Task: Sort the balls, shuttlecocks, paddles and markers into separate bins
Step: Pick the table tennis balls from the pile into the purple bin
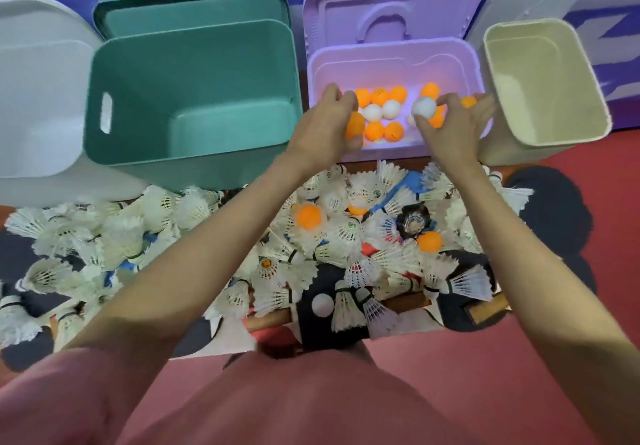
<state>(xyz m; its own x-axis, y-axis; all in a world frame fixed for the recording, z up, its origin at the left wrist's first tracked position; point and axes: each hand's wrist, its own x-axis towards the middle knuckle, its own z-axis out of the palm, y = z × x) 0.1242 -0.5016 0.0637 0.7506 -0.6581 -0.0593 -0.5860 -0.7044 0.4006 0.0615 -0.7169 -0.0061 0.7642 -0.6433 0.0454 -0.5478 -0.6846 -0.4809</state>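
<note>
Both my hands reach over the purple bin (394, 55), which holds several orange and white balls (381, 110). My left hand (325, 122) curls around an orange ball (355, 125) at the bin's left side. My right hand (453, 122) pinches a white ball (424, 106) between thumb and fingers, and an orange ball (468, 101) shows at its fingertips. Below the bins lies a heap of white shuttlecocks (332, 233) with loose orange balls (309, 217) and a white ball (322, 304) among them. Dark paddles (332, 320) with wooden handles lie partly buried under the heap.
A teal bin (194, 64) stands left of the purple one, with nothing visible inside. A white bin (38, 74) sits at far left and a cream bin (543, 81) at far right. Lids lean behind the bins. Red floor (588, 154) lies to the right.
</note>
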